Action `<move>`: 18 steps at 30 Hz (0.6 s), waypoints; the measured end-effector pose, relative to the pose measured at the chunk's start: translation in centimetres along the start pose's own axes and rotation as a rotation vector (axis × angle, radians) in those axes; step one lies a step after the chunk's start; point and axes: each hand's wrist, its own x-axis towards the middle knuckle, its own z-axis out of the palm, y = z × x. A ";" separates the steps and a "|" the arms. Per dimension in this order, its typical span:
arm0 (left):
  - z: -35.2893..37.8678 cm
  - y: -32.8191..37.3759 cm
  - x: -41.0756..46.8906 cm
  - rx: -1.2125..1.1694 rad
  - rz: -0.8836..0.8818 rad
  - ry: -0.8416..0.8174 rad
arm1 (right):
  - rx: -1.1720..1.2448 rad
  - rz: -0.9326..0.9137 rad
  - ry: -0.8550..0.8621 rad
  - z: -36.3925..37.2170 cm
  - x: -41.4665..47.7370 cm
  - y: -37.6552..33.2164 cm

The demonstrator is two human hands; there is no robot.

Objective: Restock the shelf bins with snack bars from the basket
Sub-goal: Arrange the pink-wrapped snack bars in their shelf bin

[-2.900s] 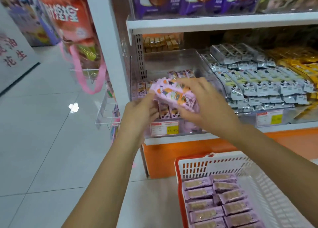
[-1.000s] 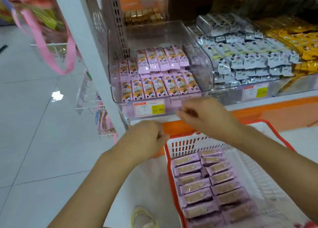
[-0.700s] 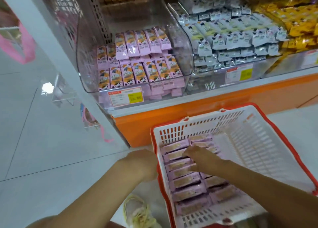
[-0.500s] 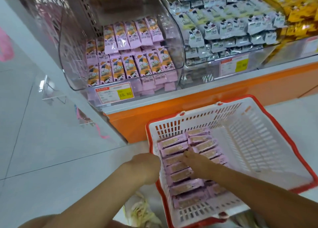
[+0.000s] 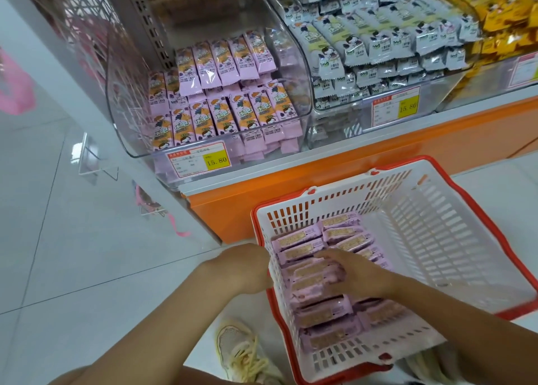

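Down at the basket, back from the shelf bin, the right hand curls its fingers round pink snack bars for another load; left hand fingers hidden

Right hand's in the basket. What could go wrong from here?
1. The right hand lies across several loosely stacked snack bars; a big grab may shed some.
2. They lie back-up, while those in the clear bin face up, so each needs flipping.
3. The grey-wrapper bin adjoins it; a bar might land there.
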 end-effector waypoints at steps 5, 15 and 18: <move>-2.0 -0.1 -1.5 -0.261 0.081 0.091 | 0.950 0.092 -0.139 -2.4 -3.0 -2.8; -5.2 1.1 -4.8 -0.958 0.305 0.607 | 1.715 -0.168 -0.577 -3.9 -4.4 -12.7; -6.5 0.1 -6.0 -1.087 0.316 0.678 | 1.692 -0.211 -0.642 -4.7 -4.2 -14.9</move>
